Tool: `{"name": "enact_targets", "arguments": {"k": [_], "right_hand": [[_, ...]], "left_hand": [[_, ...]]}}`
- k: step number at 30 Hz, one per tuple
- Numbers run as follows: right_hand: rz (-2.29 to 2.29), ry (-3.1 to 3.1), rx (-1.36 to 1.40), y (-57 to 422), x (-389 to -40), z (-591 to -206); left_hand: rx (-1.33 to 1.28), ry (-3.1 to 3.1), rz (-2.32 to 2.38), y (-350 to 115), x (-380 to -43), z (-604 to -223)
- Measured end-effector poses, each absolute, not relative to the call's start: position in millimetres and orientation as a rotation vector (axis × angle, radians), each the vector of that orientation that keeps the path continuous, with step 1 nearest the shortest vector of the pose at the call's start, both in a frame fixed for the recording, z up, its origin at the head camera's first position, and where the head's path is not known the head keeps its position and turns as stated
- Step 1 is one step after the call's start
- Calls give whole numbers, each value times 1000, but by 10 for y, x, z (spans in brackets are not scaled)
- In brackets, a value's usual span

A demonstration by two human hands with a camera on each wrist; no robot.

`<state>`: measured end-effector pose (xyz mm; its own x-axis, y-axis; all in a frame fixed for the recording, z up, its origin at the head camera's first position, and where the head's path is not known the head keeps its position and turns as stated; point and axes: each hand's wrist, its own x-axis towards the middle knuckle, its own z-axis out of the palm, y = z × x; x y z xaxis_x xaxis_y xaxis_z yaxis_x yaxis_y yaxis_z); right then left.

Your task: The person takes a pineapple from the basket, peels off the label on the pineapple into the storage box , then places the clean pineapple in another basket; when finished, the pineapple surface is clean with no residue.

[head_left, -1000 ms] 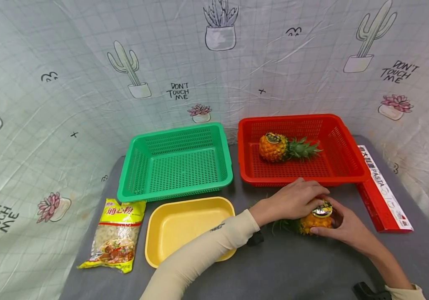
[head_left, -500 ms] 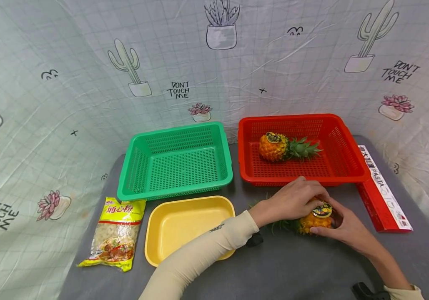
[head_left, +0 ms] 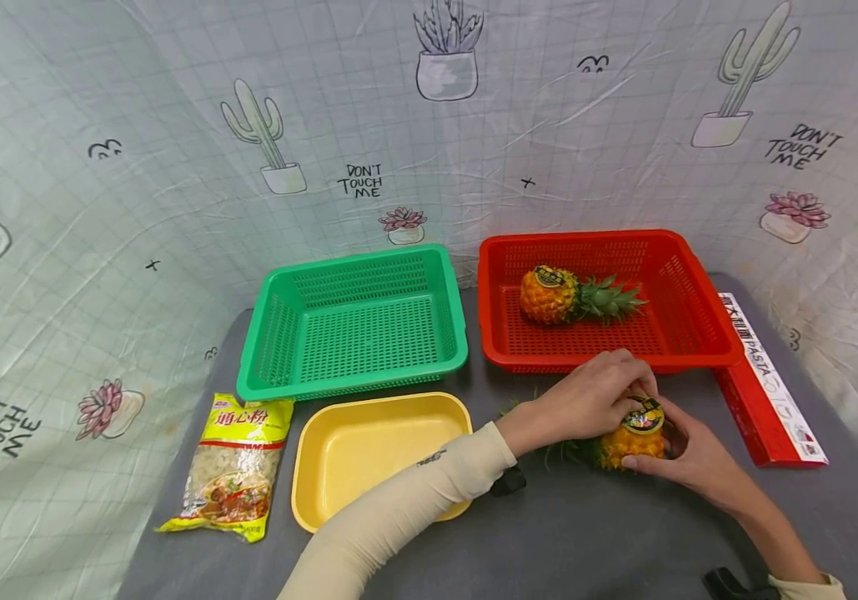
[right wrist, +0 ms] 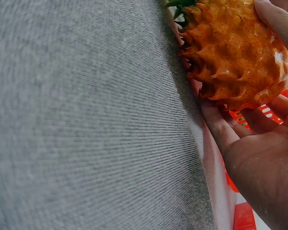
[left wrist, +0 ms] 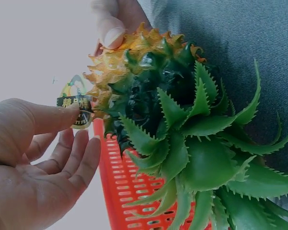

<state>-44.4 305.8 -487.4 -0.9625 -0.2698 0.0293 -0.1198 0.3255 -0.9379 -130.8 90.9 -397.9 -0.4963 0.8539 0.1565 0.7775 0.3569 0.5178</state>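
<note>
Grips pineapple (head_left: 627, 450) crosswise, crown (left wrist: 201, 158) leftward, with curled right hand (head_left: 699, 454); pinches label (head_left: 644, 415) in left hand (head_left: 599, 398), slightly retilted since before

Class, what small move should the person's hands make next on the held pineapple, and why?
Probably a gentle pull on the label: the left hand has its thumb against it, seemingly pinching, while the right hand holds the pineapple from the other side.

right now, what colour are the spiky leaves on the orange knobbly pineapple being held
The spiky leaves are green, clearest in the left wrist view.
</note>
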Motion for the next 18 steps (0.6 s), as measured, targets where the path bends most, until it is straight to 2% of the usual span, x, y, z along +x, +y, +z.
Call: {"name": "enact_targets", "arguments": {"k": [11,18], "right_hand": [[-1707,2457,-373,3090,-449,-4893],[-1691,2466,-365,3074,-456,-4864]], "left_hand": [[1390,2356,1070,759,-1343,-3873],[1306,2358,1154,508,-1386,-3755]]}}
